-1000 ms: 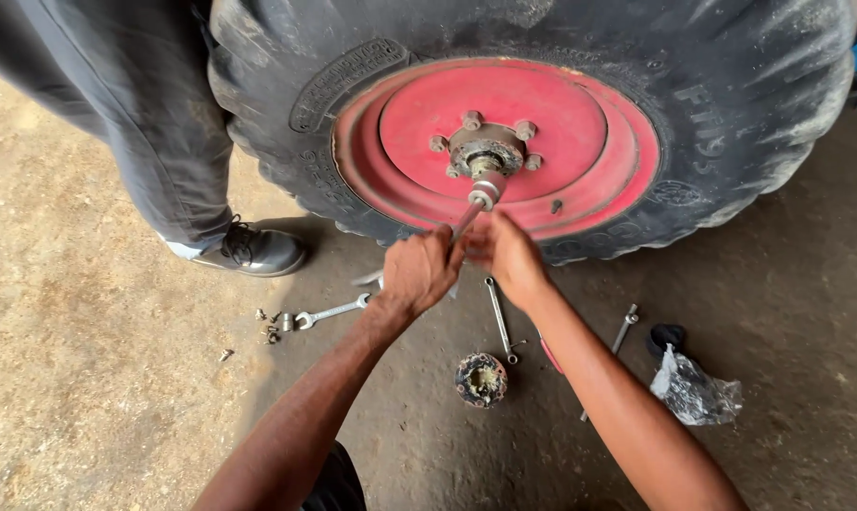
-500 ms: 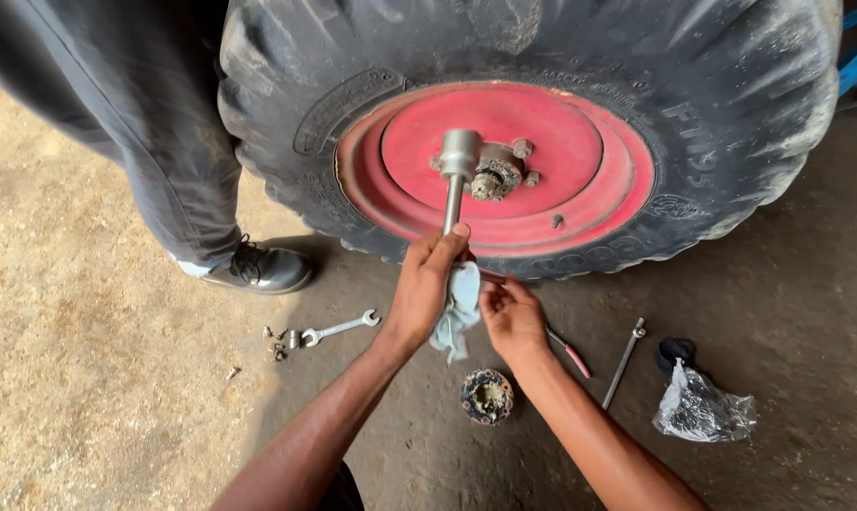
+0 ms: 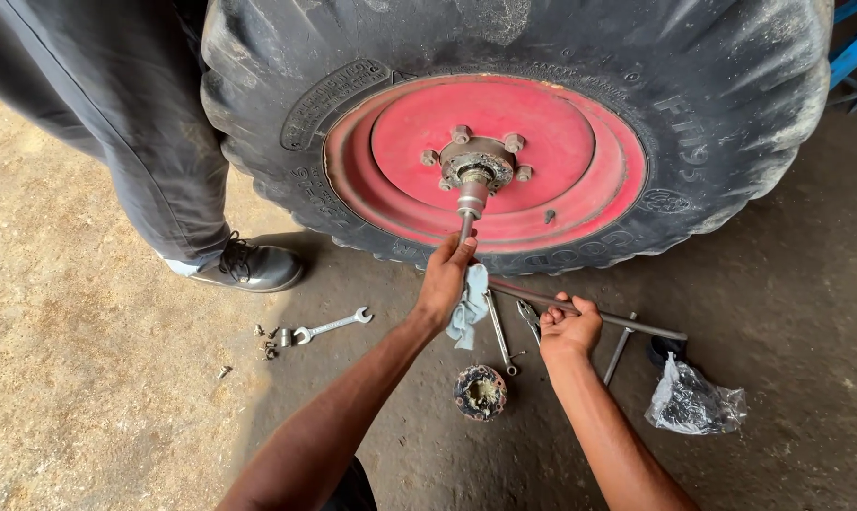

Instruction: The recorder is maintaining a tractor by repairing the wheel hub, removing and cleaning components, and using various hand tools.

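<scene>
The left hand (image 3: pixel 445 280) was closed around the shaft of a socket wrench (image 3: pixel 470 201) whose socket sat on the centre of the hub (image 3: pixel 477 161) of the red wheel (image 3: pixel 542 180), with a pale blue rag (image 3: pixel 469 308) bunched under the same fingers. The right hand (image 3: pixel 570 328) was wrapped around a long steel bar (image 3: pixel 627 322) that lay low, just above the floor (image 3: pixel 116 397) in front of the tyre (image 3: pixel 731 123).

Around the hub five red nuts showed. Between the two hands two slim wrenches (image 3: pixel 500 331) lay on the floor, and a round greasy hub cap (image 3: pixel 480 392) sat just below them. One combination spanner (image 3: pixel 332 326) lay to the left, beside a small scatter of nuts and bolts (image 3: pixel 270 343). To the right lay another thin rod (image 3: pixel 619 352) and one crumpled plastic bag (image 3: pixel 693 402). A second person's trouser leg (image 3: pixel 154 142) and dark shoe (image 3: pixel 253 266) stood close against the tyre's left side.
</scene>
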